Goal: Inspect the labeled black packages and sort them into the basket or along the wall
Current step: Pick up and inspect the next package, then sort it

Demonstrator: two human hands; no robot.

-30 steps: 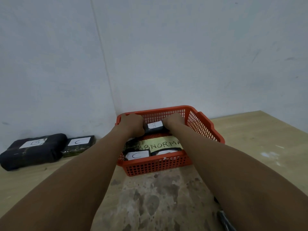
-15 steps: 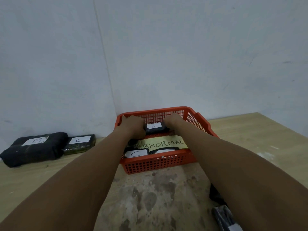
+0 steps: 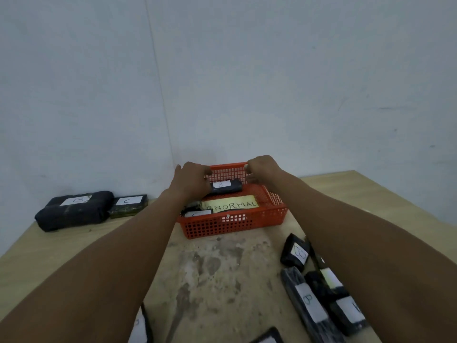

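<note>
An orange mesh basket (image 3: 232,225) stands against the wall corner with a yellow "ABNORMAL" sign (image 3: 230,206) inside. A black package labelled B (image 3: 226,186) lies at the back of the basket, and another labelled package (image 3: 197,214) lies at its front left. My left hand (image 3: 194,180) hovers over the B package's left end, thumb spread out. My right hand (image 3: 262,169) is raised over the basket's far rim, apart from the package, fingers loosely bent. Neither hand holds anything that I can see.
Along the left wall lie a large black package marked B (image 3: 74,210) and a smaller one marked C (image 3: 128,205). Several labelled black packages (image 3: 309,305) lie on the table at the right under my right forearm, one marked B (image 3: 295,253). Another package edge (image 3: 139,328) shows bottom left.
Both hands gripped the B package over the basket before. Now it lies in the basket and both hands have lifted off it. The view has tilted down, showing more packages.
</note>
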